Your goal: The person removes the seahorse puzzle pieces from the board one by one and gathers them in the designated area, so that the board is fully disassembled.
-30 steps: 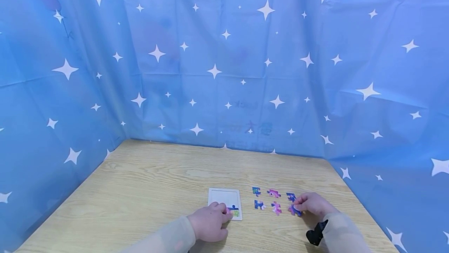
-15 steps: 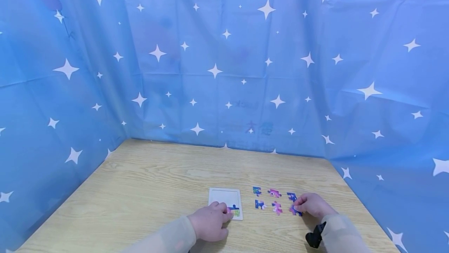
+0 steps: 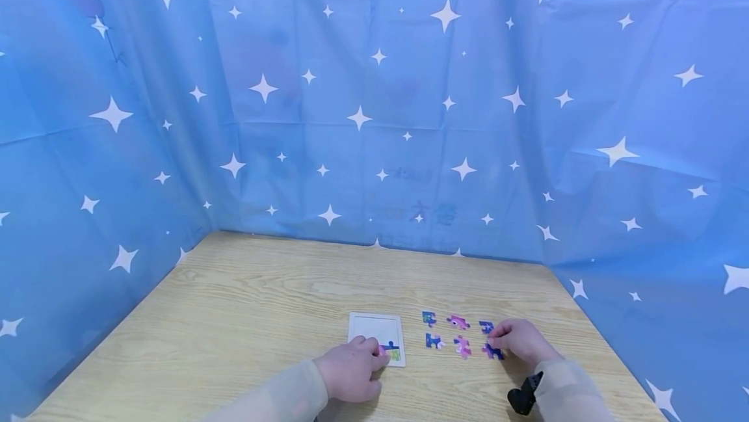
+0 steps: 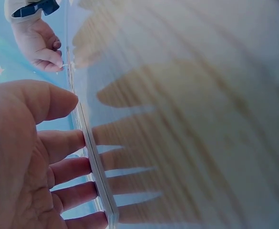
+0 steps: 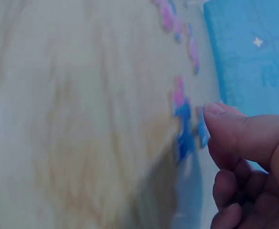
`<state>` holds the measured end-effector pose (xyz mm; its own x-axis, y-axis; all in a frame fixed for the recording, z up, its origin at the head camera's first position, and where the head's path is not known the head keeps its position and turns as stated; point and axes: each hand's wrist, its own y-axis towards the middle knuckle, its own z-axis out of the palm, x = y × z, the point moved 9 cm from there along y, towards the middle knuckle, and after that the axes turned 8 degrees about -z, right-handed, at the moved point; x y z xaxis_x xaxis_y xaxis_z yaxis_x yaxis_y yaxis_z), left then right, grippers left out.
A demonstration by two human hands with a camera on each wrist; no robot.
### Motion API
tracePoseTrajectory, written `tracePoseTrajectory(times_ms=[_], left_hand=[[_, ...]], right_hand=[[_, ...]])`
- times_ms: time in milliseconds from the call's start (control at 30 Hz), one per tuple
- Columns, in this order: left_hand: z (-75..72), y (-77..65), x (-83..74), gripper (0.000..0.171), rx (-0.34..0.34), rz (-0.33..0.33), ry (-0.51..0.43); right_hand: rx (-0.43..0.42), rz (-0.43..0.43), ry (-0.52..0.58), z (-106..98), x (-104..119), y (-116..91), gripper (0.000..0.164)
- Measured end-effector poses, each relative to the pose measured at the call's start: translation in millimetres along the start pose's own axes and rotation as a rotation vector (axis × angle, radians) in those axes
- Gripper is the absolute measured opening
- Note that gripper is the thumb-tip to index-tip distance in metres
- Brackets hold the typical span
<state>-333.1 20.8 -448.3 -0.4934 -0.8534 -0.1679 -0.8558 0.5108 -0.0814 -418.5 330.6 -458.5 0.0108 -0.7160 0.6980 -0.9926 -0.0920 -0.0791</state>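
My left hand [image 3: 351, 371] rests its fingertips on the white puzzle tray [image 3: 367, 323]. In the left wrist view the outstretched fingers [image 4: 67, 169] touch the edge of the tray [image 4: 99, 183]. Part of a pink, green and blue patch of puzzle [image 3: 393, 354] shows in the tray's lower right corner; my hand hides the rest. On the right, my right hand [image 3: 523, 342] pinches a blue and purple puzzle piece [image 3: 495, 352] with thumb and forefinger, low over the table. The thumb [image 5: 244, 136] partly covers the contact.
Several loose pieces lie between tray and right hand, including a pink piece with an eye [image 3: 458, 322], a pink piece [image 3: 462, 346] and a blue piece [image 3: 433, 341]. Another blue piece [image 3: 486, 327] lies behind the right fingertips. A starry blue curtain [image 3: 374, 116] borders the wooden table [image 3: 263, 305].
My right fingertips have shifted slightly at the blue and purple puzzle piece, which looks darker now. My left hand has stayed on the tray.
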Motion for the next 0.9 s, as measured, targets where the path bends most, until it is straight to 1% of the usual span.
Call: tracePoseTrajectory(times_ms=[100,200,267,333,400,467,633,733,800,900], left_hand=[[1.1,0.9,0.2,0.052,0.01,-0.002,-0.002],[1.2,1.2,0.4,0.052,0.016,-0.007,-0.005],[0.4,0.8,0.0,0.052,0.019,-0.01,-0.007],[0.5,0.7,-0.2,0.052,0.019,-0.012,-0.01],[0.9,0.7,-0.3,0.052,0.017,-0.012,-0.011],[1.0,0.6,0.1,0.053,0.013,-0.013,-0.013],[0.5,0.0,-0.4,0.054,0.007,-0.002,-0.02],[-0.2,-0.7,-1.4,0.055,-0.001,0.012,-0.019],[-0.9,-1.2,-1.9,0.055,-0.006,0.016,-0.02],[-2.4,-1.9,-2.4,0.055,-0.018,0.018,-0.016]], right_hand=[[-0.004,-0.023,0.002,4,16,0,0.009],[-0.001,-0.049,0.039,15,38,0,0.012],[0.007,-0.063,0.077,28,52,2,0.011],[0.032,-0.084,0.125,43,67,5,0.01],[0.054,-0.106,0.135,58,81,7,0.007],[0.075,-0.15,0.139,74,97,9,0.006],[0.134,-0.288,0.108,111,134,10,0.007],[0.174,-0.323,0.102,128,144,10,0.009],[0.194,-0.321,0.101,137,146,10,0.009],[0.198,-0.315,0.094,144,147,10,0.013]])
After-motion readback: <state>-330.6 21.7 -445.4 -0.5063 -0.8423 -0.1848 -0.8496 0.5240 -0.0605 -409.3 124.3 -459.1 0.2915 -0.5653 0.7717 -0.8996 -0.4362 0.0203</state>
